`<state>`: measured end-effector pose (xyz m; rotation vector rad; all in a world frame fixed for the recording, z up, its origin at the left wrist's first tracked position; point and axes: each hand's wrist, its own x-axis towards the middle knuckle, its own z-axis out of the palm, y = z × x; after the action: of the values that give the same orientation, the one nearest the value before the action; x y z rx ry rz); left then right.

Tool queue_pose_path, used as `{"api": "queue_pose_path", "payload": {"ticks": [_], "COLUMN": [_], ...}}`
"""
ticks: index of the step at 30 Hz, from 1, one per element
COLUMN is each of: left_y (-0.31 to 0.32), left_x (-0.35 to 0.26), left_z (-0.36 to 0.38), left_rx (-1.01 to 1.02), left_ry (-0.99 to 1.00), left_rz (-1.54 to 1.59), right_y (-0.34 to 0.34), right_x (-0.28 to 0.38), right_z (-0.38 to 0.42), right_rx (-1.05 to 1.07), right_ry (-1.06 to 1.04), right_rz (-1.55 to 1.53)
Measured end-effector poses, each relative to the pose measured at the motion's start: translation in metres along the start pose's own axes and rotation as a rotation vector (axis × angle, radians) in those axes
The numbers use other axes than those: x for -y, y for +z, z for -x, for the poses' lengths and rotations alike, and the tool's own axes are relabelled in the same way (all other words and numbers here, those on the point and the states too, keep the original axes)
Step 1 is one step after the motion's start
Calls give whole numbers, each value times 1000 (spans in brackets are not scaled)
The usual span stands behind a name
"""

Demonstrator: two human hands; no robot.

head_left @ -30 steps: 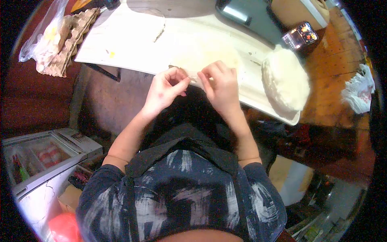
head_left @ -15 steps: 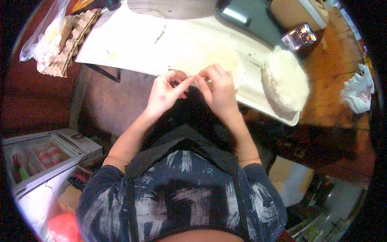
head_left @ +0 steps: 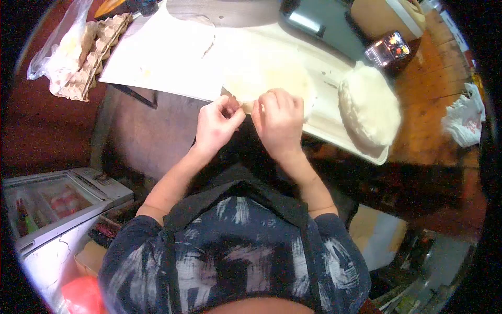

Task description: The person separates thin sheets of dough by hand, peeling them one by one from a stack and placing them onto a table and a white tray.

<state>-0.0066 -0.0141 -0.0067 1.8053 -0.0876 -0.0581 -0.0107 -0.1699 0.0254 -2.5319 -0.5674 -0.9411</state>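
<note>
A thin, round, pale dough sheet (head_left: pixel 286 78) lies on the white tray (head_left: pixel 334 125) in front of me, its outline faint in the glare. At its near edge my left hand (head_left: pixel 215 124) is closed, thumb and fingers pinching a pale bit of dough (head_left: pixel 246 108). My right hand (head_left: pixel 278 118) faces it with curled fingers pressed on the same edge. A small brownish piece (head_left: pixel 228 93) shows just beyond my left fingers; I cannot make out what it is. To the right, a thick mound of white dough (head_left: pixel 369 104) sits on the tray.
Cardboard egg trays (head_left: pixel 94 57) and a plastic bag (head_left: pixel 65 52) are at the left. Behind the tray stand a dark green container (head_left: pixel 319 23), a lit phone (head_left: pixel 388 48) and a tan tub (head_left: pixel 384 15). A crumpled white bag (head_left: pixel 465 118) lies far right; a glass-topped freezer (head_left: pixel 63 201) is lower left.
Both hands have shifted slightly down towards me. My right fingers have curled in more, and a pale bit of dough now shows between the hands.
</note>
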Motion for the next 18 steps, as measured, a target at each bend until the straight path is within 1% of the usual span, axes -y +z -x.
{"api": "queue_pose_path", "payload": {"ticks": [2,3,5,8,12,14,15,17,18], "left_y": [4,6,9,11,7,3,3,5,5], "left_x": [-8,-9,-10,0,-9,-16,-16,-14,-14], "left_z": [1,0,-3,-12,-12,-9,-9,-10,-9], "left_rx": [-104,-104,-221,-230,-206,-164,-164,-250,-250], "left_ry": [80,81,177,234,207,131,132,241,242], "left_rz": [-191,-191,-43,22,20,-130,-131,-261,-261], "right_y": [-3,-4,-2,0,-1,3,5,6,6], "right_x": [2,3,4,7,10,10,9,9,9], "right_z": [1,1,2,3,-1,-1,-1,-4,-5], "right_rx": [4,10,13,48,106,96,89,116,144], "right_ry": [-1,-2,-11,-11,3,-4,-10,19,49], "right_rz": [-21,-43,-59,-79,-103,-108,-113,-100,-86]}}
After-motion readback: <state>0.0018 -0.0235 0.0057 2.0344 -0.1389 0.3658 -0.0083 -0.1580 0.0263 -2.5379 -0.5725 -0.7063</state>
